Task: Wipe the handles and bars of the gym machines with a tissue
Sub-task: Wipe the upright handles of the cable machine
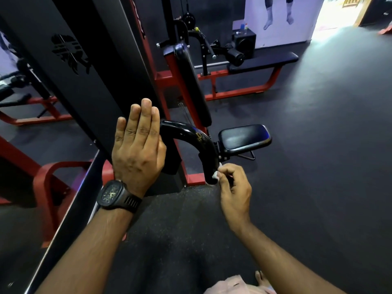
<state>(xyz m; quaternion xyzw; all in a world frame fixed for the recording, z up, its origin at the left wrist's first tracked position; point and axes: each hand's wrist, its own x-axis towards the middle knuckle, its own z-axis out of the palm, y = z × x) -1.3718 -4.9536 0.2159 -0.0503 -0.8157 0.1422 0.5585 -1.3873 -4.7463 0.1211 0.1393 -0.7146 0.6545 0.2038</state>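
A glossy black curved bar (192, 134) arches out from the red and black gym machine at the centre. My left hand (137, 147), wearing a black watch, is held flat with straight fingers against the bar's left end. My right hand (234, 187) pinches a small white tissue (216, 175) against the bar's lower right end. Most of the tissue is hidden by my fingers.
A small black seat pad (244, 139) sits just right of the bar. A long black back pad (192, 81) rises behind it. A red-framed flat bench (263, 61) stands at the back. The black weight-stack cover (84, 66) fills the left. Dark rubber floor (318, 166) spreads right.
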